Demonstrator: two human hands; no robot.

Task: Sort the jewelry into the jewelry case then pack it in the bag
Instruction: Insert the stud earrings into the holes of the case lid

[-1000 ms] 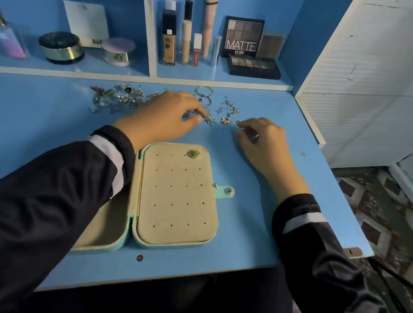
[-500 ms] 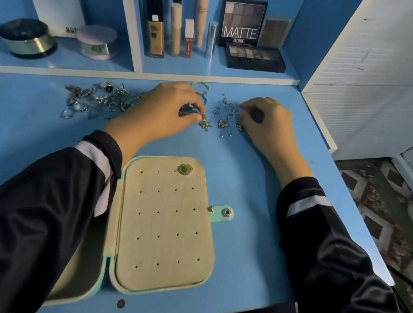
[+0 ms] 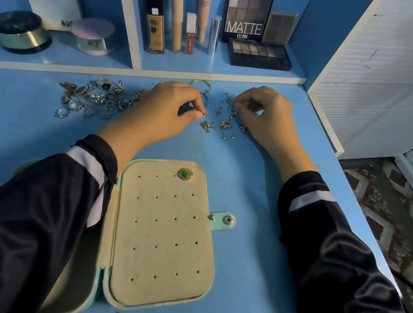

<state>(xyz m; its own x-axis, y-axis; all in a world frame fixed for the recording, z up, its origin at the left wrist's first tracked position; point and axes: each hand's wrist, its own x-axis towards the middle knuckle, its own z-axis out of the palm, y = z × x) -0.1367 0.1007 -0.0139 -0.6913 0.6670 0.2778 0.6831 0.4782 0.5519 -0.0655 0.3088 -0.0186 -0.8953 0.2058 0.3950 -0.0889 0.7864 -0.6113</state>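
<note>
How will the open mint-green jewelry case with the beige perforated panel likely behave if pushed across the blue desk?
Lying flat and open on the blue desk, the mint-green jewelry case should probably slide rather than tip. Its hinged halves may fold together if it is lifted by one side.

- Jewelry case (image 3: 160, 243): mint-green, open flat, beige perforated panel facing up; at 6 o'clock.
- Green stud earring (image 3: 185, 174): pinned at the panel's 12 o'clock edge.
- Silver rings (image 3: 93, 98): tangled heap, 10 o'clock.
- Small earrings (image 3: 225, 124): scattered, 12 o'clock.
</note>
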